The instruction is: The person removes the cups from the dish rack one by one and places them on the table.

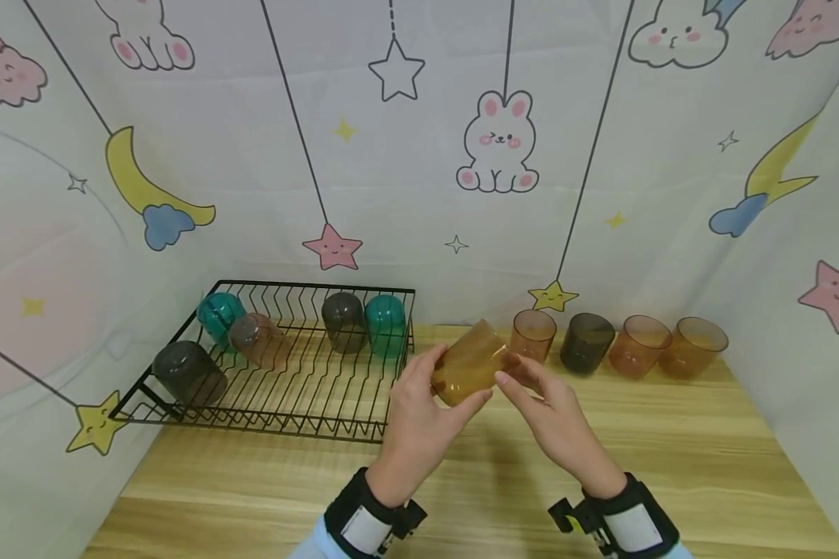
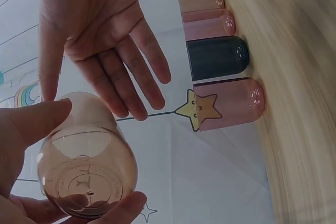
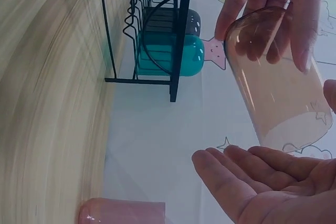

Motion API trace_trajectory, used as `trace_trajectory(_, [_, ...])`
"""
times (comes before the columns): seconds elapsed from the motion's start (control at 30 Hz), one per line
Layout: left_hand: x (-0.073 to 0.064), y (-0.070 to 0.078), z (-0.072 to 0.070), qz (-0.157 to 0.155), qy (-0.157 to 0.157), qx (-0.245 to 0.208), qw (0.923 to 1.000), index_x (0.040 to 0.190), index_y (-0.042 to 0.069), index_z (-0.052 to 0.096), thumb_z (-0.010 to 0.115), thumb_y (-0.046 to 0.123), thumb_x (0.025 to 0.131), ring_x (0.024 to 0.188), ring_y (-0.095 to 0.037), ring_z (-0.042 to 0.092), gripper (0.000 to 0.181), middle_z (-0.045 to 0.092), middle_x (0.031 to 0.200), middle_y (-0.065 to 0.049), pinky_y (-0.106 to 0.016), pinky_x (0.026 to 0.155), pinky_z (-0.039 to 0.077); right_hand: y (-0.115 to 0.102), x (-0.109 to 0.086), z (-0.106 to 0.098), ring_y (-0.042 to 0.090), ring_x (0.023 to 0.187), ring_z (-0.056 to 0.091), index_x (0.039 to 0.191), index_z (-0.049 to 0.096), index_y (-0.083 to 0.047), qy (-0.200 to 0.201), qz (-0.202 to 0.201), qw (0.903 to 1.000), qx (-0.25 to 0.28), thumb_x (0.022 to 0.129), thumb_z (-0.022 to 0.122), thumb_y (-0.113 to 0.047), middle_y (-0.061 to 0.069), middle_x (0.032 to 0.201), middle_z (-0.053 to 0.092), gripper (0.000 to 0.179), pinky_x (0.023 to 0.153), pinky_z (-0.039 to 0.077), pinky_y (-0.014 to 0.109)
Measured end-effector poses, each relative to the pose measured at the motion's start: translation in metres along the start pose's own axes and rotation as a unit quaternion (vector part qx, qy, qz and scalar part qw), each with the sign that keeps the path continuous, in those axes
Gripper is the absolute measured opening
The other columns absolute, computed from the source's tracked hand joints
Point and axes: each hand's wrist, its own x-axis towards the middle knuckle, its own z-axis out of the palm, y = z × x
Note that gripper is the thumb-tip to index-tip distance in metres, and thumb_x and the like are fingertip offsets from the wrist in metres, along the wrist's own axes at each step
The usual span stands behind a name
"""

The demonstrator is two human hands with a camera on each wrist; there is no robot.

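Observation:
A clear amber cup (image 1: 470,365) is held tilted above the table, between the rack and the row of cups. My left hand (image 1: 419,411) grips it near the base, thumb on the near side and fingers round the far side. Beside the rim is my right hand (image 1: 548,411), its fingers loosely extended. In the right wrist view the right fingers (image 3: 252,166) lie relaxed by the cup's mouth, not curled round it; whether they touch the rim I cannot tell. The left wrist view shows the cup's round base (image 2: 92,187) facing that camera.
At left stands a black wire rack (image 1: 315,286) with upside-down cups: teal (image 1: 386,326), dark grey (image 1: 190,373) and pinkish (image 1: 257,340). Along the back right, a pink cup (image 1: 533,335), a dark grey cup (image 1: 587,344) and others stand upright on the wooden table (image 1: 671,450). A patterned cloth hangs behind.

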Motion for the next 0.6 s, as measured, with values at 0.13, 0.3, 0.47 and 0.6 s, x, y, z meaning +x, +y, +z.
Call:
trace_trajectory(0.13, [-0.001, -0.003, 0.002, -0.003, -0.007, -0.01, 0.9999, 0.128, 0.013, 0.05, 0.079, 0.041, 0.07, 0.093, -0.01, 0.054, 0.07, 0.053, 0.111, 0.002, -0.022, 0.07, 0.049, -0.001, 0.0, 0.001, 0.016, 0.117, 0.047, 0.133, 0.046, -0.017, 0.008, 0.0, 0.9998, 0.017, 0.089, 0.056, -0.05, 0.0, 0.126, 0.052, 0.055, 0.089, 0.043, 0.036])
trace_trajectory(0.3, [-0.002, -0.005, 0.004, -0.011, -0.022, -0.016, 0.9996, 0.129, 0.012, 0.049, 0.079, 0.042, 0.07, 0.094, -0.011, 0.055, 0.072, 0.053, 0.112, 0.0, -0.024, 0.071, 0.049, -0.004, 0.001, 0.003, 0.016, 0.118, 0.046, 0.134, 0.045, -0.014, 0.013, -0.011, 0.9988, 0.046, 0.089, 0.06, -0.045, 0.001, 0.129, 0.05, 0.057, 0.089, 0.043, 0.032])
trace_trajectory(0.47, [-0.003, -0.006, 0.006, -0.019, -0.033, -0.007, 0.9992, 0.129, 0.014, 0.048, 0.079, 0.042, 0.07, 0.097, -0.012, 0.054, 0.073, 0.052, 0.112, 0.002, -0.026, 0.074, 0.049, -0.018, -0.001, 0.002, 0.02, 0.118, 0.046, 0.134, 0.045, -0.008, 0.013, -0.013, 0.9976, 0.067, 0.088, 0.064, -0.038, 0.005, 0.13, 0.049, 0.058, 0.088, 0.043, 0.029])
trace_trajectory(0.6, [-0.004, -0.007, 0.009, -0.028, -0.045, 0.0, 0.9986, 0.13, 0.015, 0.047, 0.079, 0.043, 0.069, 0.097, -0.012, 0.053, 0.074, 0.052, 0.112, 0.003, -0.026, 0.075, 0.049, -0.036, -0.006, 0.002, 0.026, 0.118, 0.046, 0.134, 0.043, -0.001, 0.014, -0.02, 0.997, 0.074, 0.087, 0.066, -0.031, 0.012, 0.13, 0.047, 0.061, 0.09, 0.043, 0.035])
